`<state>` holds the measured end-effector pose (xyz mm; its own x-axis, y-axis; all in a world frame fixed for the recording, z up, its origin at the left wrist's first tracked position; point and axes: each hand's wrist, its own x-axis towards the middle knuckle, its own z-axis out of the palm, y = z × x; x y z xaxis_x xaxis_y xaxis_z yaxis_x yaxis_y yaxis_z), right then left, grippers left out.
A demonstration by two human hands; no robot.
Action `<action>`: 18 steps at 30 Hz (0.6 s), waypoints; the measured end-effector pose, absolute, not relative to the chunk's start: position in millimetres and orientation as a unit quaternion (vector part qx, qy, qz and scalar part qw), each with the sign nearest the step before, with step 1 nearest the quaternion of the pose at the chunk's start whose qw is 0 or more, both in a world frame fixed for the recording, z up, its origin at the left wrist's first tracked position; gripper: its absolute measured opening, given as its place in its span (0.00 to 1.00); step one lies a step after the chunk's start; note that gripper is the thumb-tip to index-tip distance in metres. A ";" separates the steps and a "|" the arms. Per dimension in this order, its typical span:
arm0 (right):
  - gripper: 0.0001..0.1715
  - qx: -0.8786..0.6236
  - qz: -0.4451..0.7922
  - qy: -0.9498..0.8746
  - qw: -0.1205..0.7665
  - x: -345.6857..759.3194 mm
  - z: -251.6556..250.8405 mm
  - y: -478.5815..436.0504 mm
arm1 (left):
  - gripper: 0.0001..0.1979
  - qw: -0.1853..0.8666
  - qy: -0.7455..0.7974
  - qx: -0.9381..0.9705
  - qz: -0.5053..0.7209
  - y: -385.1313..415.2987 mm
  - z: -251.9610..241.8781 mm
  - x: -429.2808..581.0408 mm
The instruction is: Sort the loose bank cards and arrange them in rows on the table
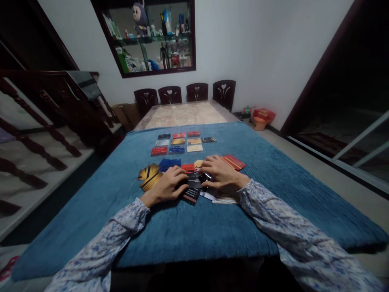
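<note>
A black card (194, 180) with pale print lies level between my two hands. My left hand (167, 184) pinches its left end between thumb and fingers. My right hand (220, 173) curls round its right end, thumb below and fingers above; a shiny bit shows under those fingers. Beneath are more dark cards (191, 196) and whitish cards (226, 196), partly covered by the right hand. Gold-and-black cards (149, 177) fan out beside my left hand. Blue cards (169, 164), a red card (187, 166) and red-and-yellow striped cards (234, 163) lie just beyond the hands.
Farther up the blue cloth (121, 174), several cards stand in rows, including a gold card (178, 141), a cream card (195, 148) and a dark card (209, 140) at the right. Past the cloth, the bare marble tabletop (185, 112) reaches toward dark chairs (169, 95).
</note>
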<state>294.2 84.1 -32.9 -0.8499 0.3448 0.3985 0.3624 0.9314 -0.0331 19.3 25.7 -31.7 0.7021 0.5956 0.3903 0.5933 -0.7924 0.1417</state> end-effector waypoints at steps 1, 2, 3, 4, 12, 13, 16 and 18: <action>0.27 -0.181 -0.021 -0.963 0.198 294.0 -32.3 83.2 | 0.09 0.005 0.320 0.924 0.208 24.8 -30.7 19.4; 0.28 -0.180 -0.020 -0.964 0.194 293.7 -31.8 82.2 | 0.09 0.008 0.318 0.926 0.203 24.0 -29.9 19.4; 0.29 -0.178 -0.020 -0.965 0.189 293.5 -31.1 81.3 | 0.10 0.010 0.317 0.927 0.198 23.5 -29.2 19.4; 0.29 -0.177 -0.020 -0.967 0.185 293.3 -30.5 80.5 | 0.10 0.011 0.316 0.929 0.194 23.2 -28.6 19.2; 0.26 -0.181 -0.007 -0.970 0.161 292.5 -29.3 77.1 | 0.08 0.019 0.313 0.931 0.186 21.9 -27.3 19.4; 0.26 -0.181 -0.004 -0.971 0.159 292.6 -29.3 76.9 | 0.08 0.022 0.311 0.931 0.187 22.0 -27.6 19.4; 0.25 -0.179 0.007 -0.971 0.157 293.0 -29.7 76.8 | 0.08 0.033 0.307 0.930 0.198 23.1 -29.4 18.6; 0.24 -0.179 0.014 -0.971 0.158 293.4 -30.4 77.2 | 0.08 0.044 0.306 0.929 0.206 24.0 -30.4 17.7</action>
<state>293.4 77.2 -30.4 -0.8858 0.3521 0.3023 0.3432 0.9355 -0.0841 17.7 24.0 -30.4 0.7284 0.5856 0.3558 0.5496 -0.8094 0.2069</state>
